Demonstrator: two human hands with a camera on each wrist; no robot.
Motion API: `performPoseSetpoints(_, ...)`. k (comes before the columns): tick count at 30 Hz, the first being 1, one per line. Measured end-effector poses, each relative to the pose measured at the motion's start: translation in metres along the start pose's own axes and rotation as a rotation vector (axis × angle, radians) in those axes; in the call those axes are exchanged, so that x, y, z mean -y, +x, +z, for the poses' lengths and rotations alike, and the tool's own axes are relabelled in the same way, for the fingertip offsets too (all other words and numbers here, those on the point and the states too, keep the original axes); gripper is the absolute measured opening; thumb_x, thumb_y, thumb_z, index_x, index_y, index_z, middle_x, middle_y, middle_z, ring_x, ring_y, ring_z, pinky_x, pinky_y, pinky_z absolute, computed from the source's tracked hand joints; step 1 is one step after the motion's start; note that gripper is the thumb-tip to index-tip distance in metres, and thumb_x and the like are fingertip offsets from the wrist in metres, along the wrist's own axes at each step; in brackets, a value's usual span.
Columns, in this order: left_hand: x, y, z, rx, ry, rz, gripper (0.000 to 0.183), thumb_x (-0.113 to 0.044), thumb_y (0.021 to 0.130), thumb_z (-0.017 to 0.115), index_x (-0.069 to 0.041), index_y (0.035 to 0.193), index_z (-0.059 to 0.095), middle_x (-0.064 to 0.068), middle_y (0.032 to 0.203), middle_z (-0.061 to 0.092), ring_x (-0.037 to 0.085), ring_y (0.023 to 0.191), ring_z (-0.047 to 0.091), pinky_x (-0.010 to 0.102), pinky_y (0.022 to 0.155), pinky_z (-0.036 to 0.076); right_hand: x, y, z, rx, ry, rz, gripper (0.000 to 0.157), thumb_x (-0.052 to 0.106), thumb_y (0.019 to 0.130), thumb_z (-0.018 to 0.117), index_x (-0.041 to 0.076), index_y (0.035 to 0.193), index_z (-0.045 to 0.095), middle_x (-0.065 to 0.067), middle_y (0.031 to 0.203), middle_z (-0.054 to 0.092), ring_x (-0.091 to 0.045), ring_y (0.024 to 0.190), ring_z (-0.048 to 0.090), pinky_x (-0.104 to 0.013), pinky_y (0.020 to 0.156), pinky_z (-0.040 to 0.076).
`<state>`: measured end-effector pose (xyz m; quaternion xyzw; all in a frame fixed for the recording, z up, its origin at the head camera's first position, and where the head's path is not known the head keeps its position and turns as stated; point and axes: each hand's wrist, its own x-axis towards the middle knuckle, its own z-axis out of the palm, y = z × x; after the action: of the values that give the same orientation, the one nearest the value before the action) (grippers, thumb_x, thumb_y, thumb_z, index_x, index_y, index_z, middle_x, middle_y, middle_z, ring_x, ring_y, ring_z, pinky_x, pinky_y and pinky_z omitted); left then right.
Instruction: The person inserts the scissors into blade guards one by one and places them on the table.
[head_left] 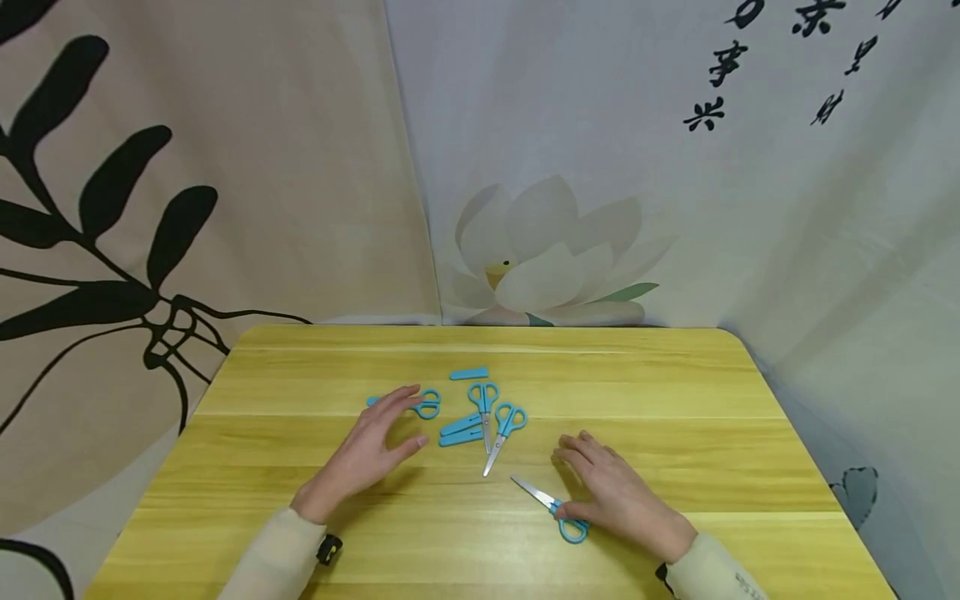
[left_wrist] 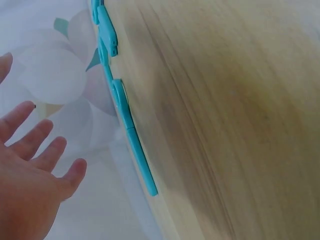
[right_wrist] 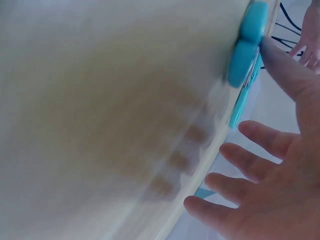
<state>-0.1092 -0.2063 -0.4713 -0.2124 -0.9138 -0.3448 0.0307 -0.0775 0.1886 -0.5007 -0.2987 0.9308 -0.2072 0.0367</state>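
My left hand (head_left: 367,450) hovers with spread fingers over the left side of the group, partly hiding a pair of blue scissors (head_left: 431,405). In the left wrist view these scissors (left_wrist: 121,100) carry a blue blade cover (left_wrist: 142,162). My right hand (head_left: 622,500) is spread low at the right, its thumb overlapping the blue handle of bare-bladed scissors (head_left: 573,531). The right wrist view shows the thumb tip right at that handle (right_wrist: 245,55), other fingers loose. Between the hands, two more bare-bladed scissors (head_left: 483,398) (head_left: 512,418) lie with blades close together.
Two blue blade covers (head_left: 460,425) (head_left: 461,437) lie side by side left of the middle scissors, and another cover (head_left: 468,374) lies farther back. Everything rests on a wood-grain table (head_left: 300,358) with rounded far corners. A printed curtain (head_left: 315,167) hangs behind it.
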Motion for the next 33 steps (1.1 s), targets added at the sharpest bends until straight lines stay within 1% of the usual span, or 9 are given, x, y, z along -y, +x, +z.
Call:
performPoseSetpoints(4,0.001,-0.001,-0.001,-0.007,0.000,-0.005,0.061,-0.034,0.098,0.074,-0.007,0.149,0.053,0.014,0.163,0.037,0.044,0.146,0.035,0.072,0.111,0.030,-0.008,0.004,-0.004,-0.013,-0.013,0.011,0.078,0.041,0.081,0.088,0.001,0.141,0.058,-0.022,0.151,0.050,-0.050,0.142,0.039,-0.068,0.107,0.040)
performPoseSetpoints(8,0.002,-0.003,-0.002,-0.011,0.000,-0.015,0.060,-0.032,0.098,0.074,-0.008,0.149,0.053,0.012,0.164,0.036,0.043,0.146,0.036,0.071,0.111,0.032,-0.012,0.005,-0.006,-0.010,0.009,0.009,0.074,0.039,0.084,0.087,0.001,0.141,0.059,-0.021,0.151,0.050,-0.048,0.143,0.040,-0.065,0.109,0.040)
performPoseSetpoints(12,0.001,-0.007,-0.001,-0.020,0.003,-0.016,0.060,-0.032,0.098,0.074,-0.007,0.148,0.054,0.011,0.163,0.037,0.043,0.145,0.037,0.071,0.110,0.034,-0.009,0.005,-0.004,0.017,0.057,-0.028,0.072,0.039,0.086,0.085,0.002,0.143,0.059,-0.016,0.152,0.051,-0.041,0.142,0.044,-0.059,0.109,0.043)
performPoseSetpoints(15,0.001,-0.009,0.000,-0.026,0.003,-0.007,0.059,-0.032,0.098,0.074,-0.007,0.148,0.054,0.012,0.163,0.038,0.043,0.145,0.038,0.070,0.110,0.034,-0.005,0.005,-0.002,0.049,0.091,-0.064,0.069,0.041,0.087,0.084,0.005,0.141,0.061,-0.011,0.150,0.055,-0.034,0.138,0.051,-0.053,0.108,0.047)
performPoseSetpoints(19,0.001,-0.010,0.002,-0.028,0.007,0.008,0.060,-0.032,0.098,0.074,-0.007,0.148,0.054,0.013,0.162,0.039,0.043,0.145,0.038,0.071,0.110,0.034,-0.001,0.006,0.001,0.074,0.133,-0.099,0.057,0.041,0.087,0.084,0.010,0.132,0.068,-0.002,0.140,0.061,-0.023,0.127,0.058,-0.044,0.103,0.051)
performPoseSetpoints(23,0.000,-0.011,0.004,-0.024,-0.003,0.005,0.059,-0.033,0.098,0.074,-0.009,0.148,0.054,0.010,0.163,0.038,0.042,0.146,0.037,0.071,0.109,0.034,-0.002,0.006,0.002,0.075,0.140,-0.140,0.046,0.037,0.087,0.085,0.014,0.124,0.072,0.006,0.128,0.064,-0.015,0.117,0.060,-0.037,0.097,0.053)
performPoseSetpoints(27,-0.002,-0.012,0.006,-0.023,-0.008,-0.001,0.060,-0.034,0.097,0.074,-0.010,0.149,0.054,0.008,0.163,0.038,0.042,0.146,0.037,0.071,0.109,0.035,-0.004,0.005,0.003,0.073,0.134,-0.165,0.036,0.029,0.087,0.086,0.017,0.119,0.074,0.009,0.123,0.064,-0.013,0.113,0.058,-0.035,0.095,0.054)
performPoseSetpoints(33,-0.005,-0.013,0.008,-0.018,-0.014,-0.003,0.061,-0.032,0.097,0.075,-0.008,0.149,0.054,0.010,0.163,0.038,0.042,0.146,0.037,0.071,0.109,0.035,-0.006,0.005,0.005,0.056,0.149,-0.182,0.021,0.020,0.087,0.086,0.016,0.106,0.077,0.009,0.116,0.064,-0.010,0.106,0.058,-0.033,0.091,0.054)
